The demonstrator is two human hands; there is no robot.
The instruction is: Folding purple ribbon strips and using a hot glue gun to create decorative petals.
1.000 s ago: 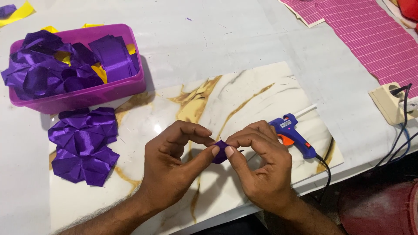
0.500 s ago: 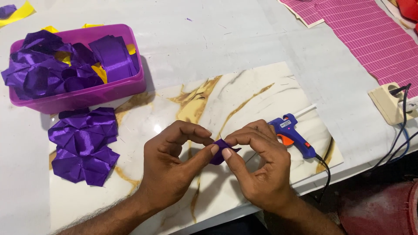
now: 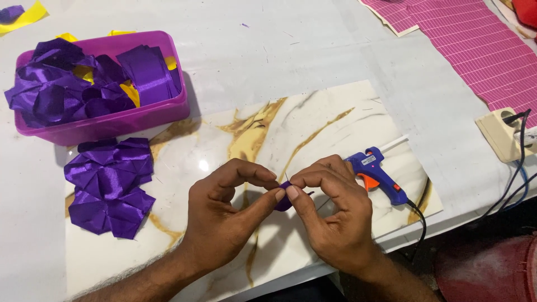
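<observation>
Left hand [image 3: 224, 223] and right hand [image 3: 335, 218] together pinch a small purple ribbon piece [image 3: 284, 197] above the marble board [image 3: 313, 123], near centre. Glue gun [image 3: 377, 174] lies just right.

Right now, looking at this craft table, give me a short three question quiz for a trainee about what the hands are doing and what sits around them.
1. True or false: the glue gun is held in the right hand.
2. What do the left hand and right hand pinch between them?
A. a small purple fabric piece
B. a yellow ribbon
C. a wall plug
3. Fill in: the folded purple petals lie just in front of the ____.

Key:
1. False; it lies on the marbled board, beside the right hand.
2. A
3. purple tub of fabric scraps
</observation>
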